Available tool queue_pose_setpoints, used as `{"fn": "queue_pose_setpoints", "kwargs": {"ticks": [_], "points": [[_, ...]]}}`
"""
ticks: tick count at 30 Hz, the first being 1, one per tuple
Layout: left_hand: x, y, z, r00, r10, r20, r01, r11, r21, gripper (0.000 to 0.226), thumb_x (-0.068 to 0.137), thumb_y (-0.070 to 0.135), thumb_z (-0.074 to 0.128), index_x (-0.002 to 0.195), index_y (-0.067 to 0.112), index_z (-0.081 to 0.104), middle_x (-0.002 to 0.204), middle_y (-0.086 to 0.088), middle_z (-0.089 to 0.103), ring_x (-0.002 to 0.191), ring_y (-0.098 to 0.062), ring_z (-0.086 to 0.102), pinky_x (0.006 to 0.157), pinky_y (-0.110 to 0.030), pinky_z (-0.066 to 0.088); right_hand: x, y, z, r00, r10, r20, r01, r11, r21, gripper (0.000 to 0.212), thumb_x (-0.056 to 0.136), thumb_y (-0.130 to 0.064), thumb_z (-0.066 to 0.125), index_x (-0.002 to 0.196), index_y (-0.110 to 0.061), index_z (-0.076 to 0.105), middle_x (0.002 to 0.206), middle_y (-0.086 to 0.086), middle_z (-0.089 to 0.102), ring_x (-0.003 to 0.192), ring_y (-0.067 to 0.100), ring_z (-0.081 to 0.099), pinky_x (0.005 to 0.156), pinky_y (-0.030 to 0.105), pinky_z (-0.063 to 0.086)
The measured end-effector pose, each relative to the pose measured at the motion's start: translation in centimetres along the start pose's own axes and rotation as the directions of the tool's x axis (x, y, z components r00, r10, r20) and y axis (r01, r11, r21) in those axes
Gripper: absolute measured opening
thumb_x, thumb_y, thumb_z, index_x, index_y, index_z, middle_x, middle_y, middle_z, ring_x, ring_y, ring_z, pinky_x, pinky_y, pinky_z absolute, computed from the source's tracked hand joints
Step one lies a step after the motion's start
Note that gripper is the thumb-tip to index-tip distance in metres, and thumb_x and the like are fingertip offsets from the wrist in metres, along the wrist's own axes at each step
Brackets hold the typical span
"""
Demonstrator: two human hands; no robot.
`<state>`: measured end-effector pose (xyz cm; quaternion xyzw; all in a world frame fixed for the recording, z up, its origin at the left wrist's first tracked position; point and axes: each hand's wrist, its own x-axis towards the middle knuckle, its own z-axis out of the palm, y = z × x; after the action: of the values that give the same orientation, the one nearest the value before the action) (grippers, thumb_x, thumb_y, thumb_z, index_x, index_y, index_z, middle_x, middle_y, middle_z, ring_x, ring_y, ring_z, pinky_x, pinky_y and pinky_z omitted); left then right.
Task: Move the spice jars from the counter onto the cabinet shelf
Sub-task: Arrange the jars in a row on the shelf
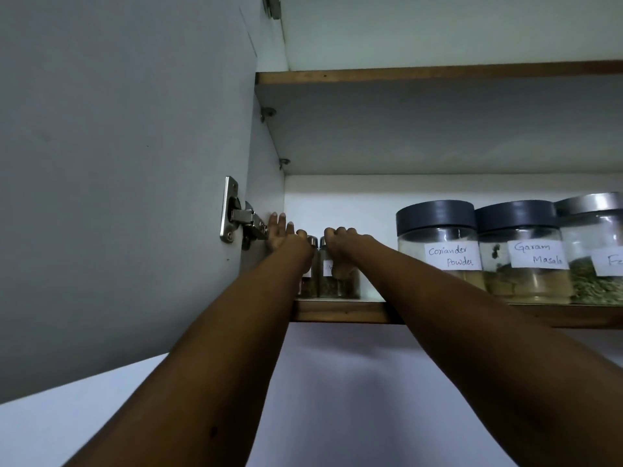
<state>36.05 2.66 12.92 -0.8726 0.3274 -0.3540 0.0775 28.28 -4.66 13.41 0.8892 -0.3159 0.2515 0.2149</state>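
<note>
Both bare arms reach up from the near bottom edge into an open cabinet. The left hand (281, 232) is held flat with its fingers (277, 220) straight and slightly spread, close against the cabinet's left inner wall beside the metal door hinge (237, 214); whether it touches the wall I cannot tell. The right hand (340, 244) is curled, fingers pressed together and wrapped over the top of a small spice jar (338, 281) with a silver cap. A second small spice jar (309, 264) stands just left of it, partly hidden behind the left wrist. Both jars stand upright on the cabinet shelf (337, 313), near its left end. Farther right on the same shelf sit three bigger clear jars: coriander powder (438, 241), garam masala (521, 247), and a third jar (596, 247) cut off at the right edge.
</note>
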Motion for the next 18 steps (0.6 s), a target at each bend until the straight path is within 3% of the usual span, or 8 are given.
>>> {"fn": "queue_pose_setpoints", "kwargs": {"ticks": [4, 10, 14, 18], "points": [[-0.04, -0.25, 0.69, 0.996, 0.031, -0.085, -0.035, 0.999, -0.041, 0.066, 0.096, 0.03, 0.036, 0.149, 0.005, 0.005, 0.157, -0.019, -0.002, 0.144, -0.035, -0.009, 0.114, -0.053, -0.013, -0.05, 0.21, 0.1, 0.999, 0.019, -0.039, -0.016, 0.999, 0.051, 0.06, 0.08, -0.013, 0.062, 0.129, -0.005, 0.028, 0.13, 0.017, 0.04, 0.121, 0.035, 0.04, 0.08, 0.037, 0.035], [-0.05, -0.34, 0.87, 0.997, 0.025, -0.071, -0.024, 1.0, 0.007, 0.07, 0.097, 0.031, 0.033, 0.149, 0.002, -0.004, 0.157, -0.019, -0.008, 0.144, -0.034, -0.012, 0.112, -0.053, -0.014, 0.27, -0.05, 0.16, 0.999, 0.051, -0.012, -0.049, 0.991, 0.121, 0.056, 0.081, -0.006, 0.057, 0.126, -0.004, 0.025, 0.129, 0.021, 0.038, 0.12, 0.038, 0.04, 0.08, 0.037, 0.036], [0.04, -0.31, 1.13, 0.997, 0.018, -0.073, -0.017, 1.0, 0.006, 0.071, 0.098, 0.033, 0.03, 0.148, 0.001, -0.009, 0.156, -0.019, -0.011, 0.144, -0.032, -0.015, 0.112, -0.054, -0.014, 0.7, -0.06, 0.74, 0.998, 0.059, 0.014, -0.06, 0.993, 0.105, 0.058, 0.083, -0.006, 0.058, 0.129, -0.003, 0.023, 0.14, 0.026, 0.029, 0.137, 0.042, 0.019, 0.099, 0.046, 0.036], [-0.29, -0.19, 0.65, 0.996, -0.011, -0.089, 0.01, 1.0, -0.016, 0.082, 0.096, 0.035, 0.04, 0.145, -0.001, -0.014, 0.155, -0.021, -0.015, 0.142, -0.032, -0.02, 0.11, -0.054, -0.017, 0.52, 0.0, 0.78, 0.998, 0.063, -0.021, -0.063, 0.998, -0.005, 0.068, 0.089, -0.002, 0.052, 0.144, -0.005, 0.011, 0.155, 0.024, -0.001, 0.142, 0.044, 0.001, 0.112, 0.048, 0.023]]}}
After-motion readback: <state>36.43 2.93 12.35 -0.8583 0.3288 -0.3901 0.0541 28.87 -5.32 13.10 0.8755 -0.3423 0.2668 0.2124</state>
